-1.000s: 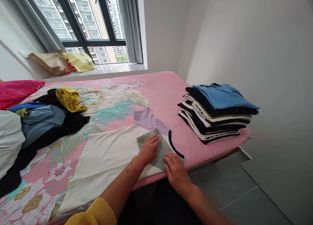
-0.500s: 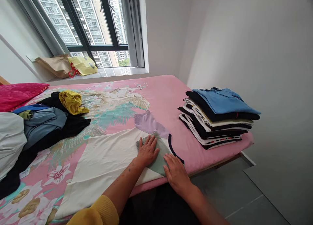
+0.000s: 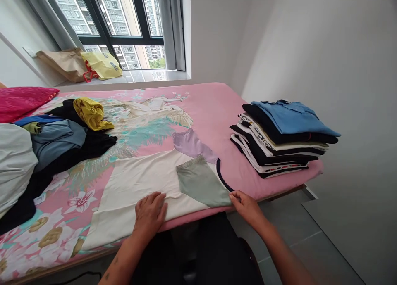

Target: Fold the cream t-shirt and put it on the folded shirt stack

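A cream T-shirt [image 3: 139,173] lies flat near the bed's front edge, its hem to the left and its dark-trimmed neckline to the right. One sleeve, lilac [image 3: 194,143], points away from me; the other, sage green [image 3: 201,181], is folded over the shirt's body. My right hand [image 3: 249,210] pinches the shirt at the shoulder corner, close to the neckline. At the near side edge, my left hand [image 3: 150,214] has its fingers bent together on the cream cloth, the thumb close to them.
To the right stands a tall stack of folded clothes [image 3: 285,142], a blue shirt on top. Loose clothes [image 3: 58,136] are heaped at the left beside a magenta pillow [image 3: 25,103]. Paper bags [image 3: 66,64] rest on the windowsill. The bed [image 3: 214,107] ends just before me.
My left hand has moved from the green sleeve leftward to the shirt's near edge. My right hand has shifted right and now pinches the shoulder corner. The view has tilted down.
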Action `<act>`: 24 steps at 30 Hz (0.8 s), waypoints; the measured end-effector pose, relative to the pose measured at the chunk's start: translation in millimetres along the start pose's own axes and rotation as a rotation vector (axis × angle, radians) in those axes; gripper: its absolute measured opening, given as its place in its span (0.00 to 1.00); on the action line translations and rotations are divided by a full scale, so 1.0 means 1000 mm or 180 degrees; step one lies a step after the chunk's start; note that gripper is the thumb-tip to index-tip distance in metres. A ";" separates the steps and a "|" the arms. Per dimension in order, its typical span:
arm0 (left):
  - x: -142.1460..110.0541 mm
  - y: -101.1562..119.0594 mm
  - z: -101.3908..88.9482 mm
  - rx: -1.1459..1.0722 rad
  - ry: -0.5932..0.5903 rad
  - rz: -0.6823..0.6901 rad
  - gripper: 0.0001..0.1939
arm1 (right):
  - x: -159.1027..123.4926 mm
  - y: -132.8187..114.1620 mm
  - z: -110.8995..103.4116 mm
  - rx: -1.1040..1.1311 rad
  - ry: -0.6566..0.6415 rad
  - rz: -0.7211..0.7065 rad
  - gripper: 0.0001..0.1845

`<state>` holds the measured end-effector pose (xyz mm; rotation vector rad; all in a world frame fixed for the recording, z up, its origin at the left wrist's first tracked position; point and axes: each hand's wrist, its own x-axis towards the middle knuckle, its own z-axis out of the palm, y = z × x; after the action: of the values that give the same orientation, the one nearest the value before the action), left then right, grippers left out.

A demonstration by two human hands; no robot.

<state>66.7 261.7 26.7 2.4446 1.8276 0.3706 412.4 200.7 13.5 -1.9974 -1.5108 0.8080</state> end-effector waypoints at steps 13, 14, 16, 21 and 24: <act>0.034 0.036 -0.016 -0.0147 -0.0741 0.0201 0.17 | 0.006 -0.003 -0.010 0.0804 -0.1172 0.0812 0.15; 0.042 0.041 -0.017 -0.0166 -0.0877 0.0127 0.17 | 0.007 -0.004 -0.011 0.1008 -0.1296 0.0856 0.15; 0.055 0.047 -0.017 -0.0215 -0.1155 0.0061 0.17 | 0.007 -0.006 -0.013 0.1283 -0.1487 0.0852 0.15; 0.067 0.051 -0.015 -0.0276 -0.1483 0.0281 0.12 | 0.008 -0.005 -0.010 0.1423 -0.1725 0.0759 0.15; 0.063 0.049 -0.016 -0.0286 -0.1526 0.0348 0.15 | 0.007 0.000 -0.007 0.1618 -0.1793 0.0649 0.14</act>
<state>125.6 306.4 61.1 2.3151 1.4501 -0.1216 418.8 207.5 16.9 -1.6198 -1.1976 1.7545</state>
